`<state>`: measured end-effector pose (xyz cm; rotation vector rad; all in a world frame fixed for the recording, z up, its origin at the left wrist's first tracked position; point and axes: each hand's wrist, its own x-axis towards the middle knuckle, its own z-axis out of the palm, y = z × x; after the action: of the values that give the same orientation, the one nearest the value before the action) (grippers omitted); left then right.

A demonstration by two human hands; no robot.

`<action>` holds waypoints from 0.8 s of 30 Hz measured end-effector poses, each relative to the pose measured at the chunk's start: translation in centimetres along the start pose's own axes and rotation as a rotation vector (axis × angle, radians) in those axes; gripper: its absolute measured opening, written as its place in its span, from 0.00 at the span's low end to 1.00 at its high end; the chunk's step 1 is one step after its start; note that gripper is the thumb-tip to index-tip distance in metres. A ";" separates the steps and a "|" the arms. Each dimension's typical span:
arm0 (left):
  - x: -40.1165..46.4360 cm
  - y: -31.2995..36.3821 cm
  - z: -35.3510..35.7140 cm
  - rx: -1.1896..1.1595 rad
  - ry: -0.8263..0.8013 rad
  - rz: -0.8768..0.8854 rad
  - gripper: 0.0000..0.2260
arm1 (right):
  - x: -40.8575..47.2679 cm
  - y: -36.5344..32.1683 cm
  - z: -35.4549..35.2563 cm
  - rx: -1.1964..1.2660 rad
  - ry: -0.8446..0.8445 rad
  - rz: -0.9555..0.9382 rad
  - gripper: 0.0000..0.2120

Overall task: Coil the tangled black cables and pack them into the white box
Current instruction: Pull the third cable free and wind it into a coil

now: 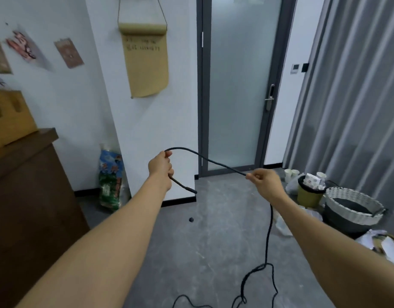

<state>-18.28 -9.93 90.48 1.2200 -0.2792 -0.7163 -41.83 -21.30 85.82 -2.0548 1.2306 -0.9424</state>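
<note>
A long black cable (216, 162) stretches in the air between my two hands. My left hand (161, 167) grips it near one end, and the short plug end (185, 186) sticks out below that fist. My right hand (264, 180) pinches the cable farther along. From there the cable drops to the grey floor and lies in loose tangled loops (256, 283) by the frame's bottom edge. No white box is in view.
A brown wooden cabinet (29, 196) stands at the left with a wooden holder on top. A woven basket (353, 210), a full yellow-green bin (308, 194) and scattered paper sit at the right by grey curtains. A glass door is ahead.
</note>
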 end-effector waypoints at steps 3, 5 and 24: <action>0.0 1.6 2.1 0.109 -0.220 0.153 0.14 | 0.9 -2.8 -0.6 -0.282 -0.079 -0.066 0.16; -0.1 2.3 2.8 0.271 -0.368 0.258 0.14 | 1.0 -4.8 -1.1 -0.470 -0.212 -0.137 0.18; -3.8 5.8 5.1 0.431 -0.957 0.040 0.19 | 2.2 -14.1 -5.7 0.511 -0.283 -0.149 0.09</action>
<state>-21.99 -10.45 98.22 1.1831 -1.2963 -1.2135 -38.49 -17.91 100.41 -1.8010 0.6161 -0.8828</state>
